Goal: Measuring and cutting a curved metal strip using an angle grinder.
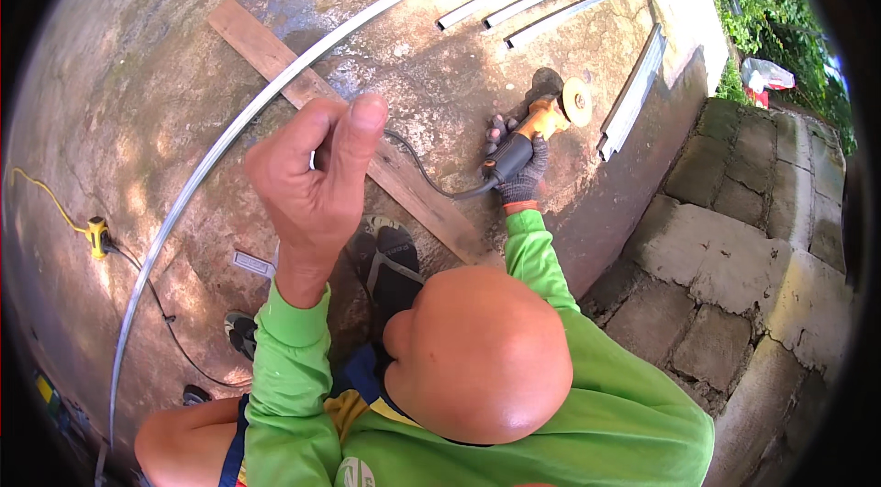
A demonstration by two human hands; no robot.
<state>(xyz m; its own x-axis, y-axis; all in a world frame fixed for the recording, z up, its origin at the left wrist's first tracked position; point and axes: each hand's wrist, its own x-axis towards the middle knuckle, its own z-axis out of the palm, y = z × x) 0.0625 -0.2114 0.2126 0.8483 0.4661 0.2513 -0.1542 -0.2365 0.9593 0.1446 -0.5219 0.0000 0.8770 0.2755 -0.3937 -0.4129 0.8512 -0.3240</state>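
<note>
My left hand [317, 166] is bare and raised high in front of me. Its fingers are curled with the thumb alongside them; what is inside them, if anything, is hidden. Low over the concrete, my right hand [525, 177], in a dark glove with an orange cuff, is wrapped round the black body of an orange angle grinder [514, 155]. The grinder's round, pale disc [576, 101] points away to the far right. A black cord [424, 173] runs from the grinder's back end to the left, behind my left hand.
A long metal tube [204, 164] curves across the left side, over a wooden plank [431, 216]. Shorter metal tubes [587, 10] lie at the back, and metal channel pieces [633, 92] at the right. Stone blocks [716, 248] edge the right. A yellow cord connector [97, 235] lies far left.
</note>
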